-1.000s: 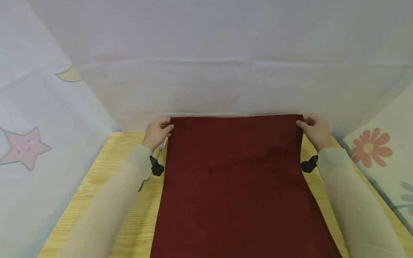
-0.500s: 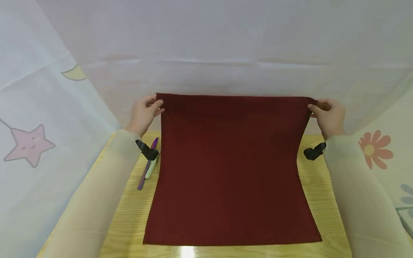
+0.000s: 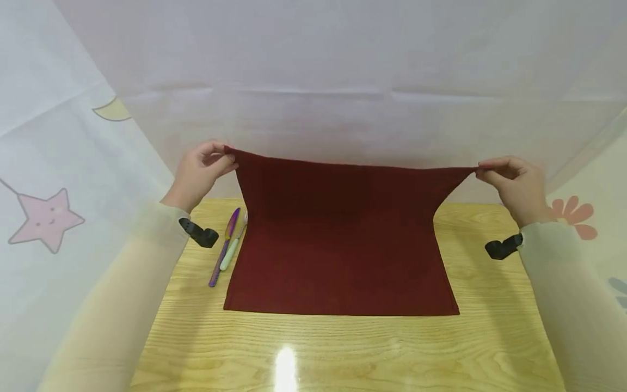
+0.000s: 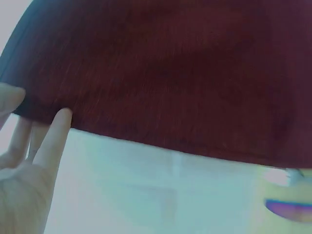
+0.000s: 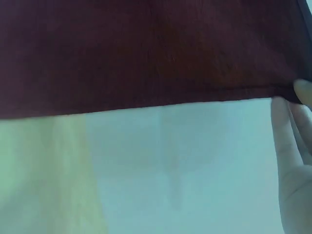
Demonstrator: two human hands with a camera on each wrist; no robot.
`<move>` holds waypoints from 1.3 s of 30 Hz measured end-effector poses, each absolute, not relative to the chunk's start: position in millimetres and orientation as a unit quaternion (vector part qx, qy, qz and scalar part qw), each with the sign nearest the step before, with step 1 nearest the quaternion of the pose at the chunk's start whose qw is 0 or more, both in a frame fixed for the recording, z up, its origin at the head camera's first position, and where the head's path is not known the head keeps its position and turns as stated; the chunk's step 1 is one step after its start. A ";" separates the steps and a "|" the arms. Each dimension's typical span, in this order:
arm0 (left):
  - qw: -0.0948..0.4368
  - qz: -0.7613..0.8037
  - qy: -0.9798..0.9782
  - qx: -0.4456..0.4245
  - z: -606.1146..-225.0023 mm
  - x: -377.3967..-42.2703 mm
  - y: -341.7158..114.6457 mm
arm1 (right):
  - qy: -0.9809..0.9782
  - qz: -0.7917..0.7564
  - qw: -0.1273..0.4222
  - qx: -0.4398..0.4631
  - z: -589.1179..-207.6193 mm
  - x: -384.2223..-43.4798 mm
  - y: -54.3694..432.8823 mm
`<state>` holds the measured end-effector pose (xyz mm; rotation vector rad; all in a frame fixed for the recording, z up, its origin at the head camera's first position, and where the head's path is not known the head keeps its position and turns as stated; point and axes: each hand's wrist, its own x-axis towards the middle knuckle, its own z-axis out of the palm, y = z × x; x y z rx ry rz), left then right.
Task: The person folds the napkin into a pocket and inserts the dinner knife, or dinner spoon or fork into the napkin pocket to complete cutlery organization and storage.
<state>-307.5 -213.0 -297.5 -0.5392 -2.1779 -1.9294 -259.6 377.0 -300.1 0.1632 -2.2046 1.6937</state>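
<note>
A dark red cloth [image 3: 338, 239] is stretched between both hands, its top edge raised and sagging slightly, its lower edge over the wooden table. At its upper left corner my left hand [image 3: 198, 171] pinches the fabric between thumb and fingers. My right hand [image 3: 516, 185] pinches the upper right corner, pulling it out to a point. In the left wrist view the cloth [image 4: 170, 73] hangs across the top, with the left hand [image 4: 34, 161] at its corner. The right wrist view has the right hand [image 5: 295, 146] at the other corner of the cloth [image 5: 146, 53].
Left of the cloth, a purple iridescent knife [image 3: 225, 247] lies on the table [image 3: 343, 348] beside a fork with a pale handle [image 3: 230, 255]. A white sheet [image 3: 313, 81] hangs behind the table, with printed panels on both sides.
Both hands have risen and spread apart with the cloth. Its lower edge has slid away from me up the table, and the knife and fork beside it show more fully.
</note>
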 end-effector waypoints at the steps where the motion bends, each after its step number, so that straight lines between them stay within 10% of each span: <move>1: 0.082 -0.625 -0.754 -0.186 -303.4 -305.6 -216.6 | -0.806 0.566 0.161 0.054 -306.8 -256.3 381.9; 14: 0.026 -0.416 -0.879 -0.231 -345.6 -254.3 -249.1 | -0.928 0.360 0.064 0.074 -350.0 -207.5 405.5; 39: -0.123 -0.318 -0.881 -0.326 -428.0 -201.6 -269.8 | -0.860 0.447 -0.082 0.234 -430.2 -161.2 415.4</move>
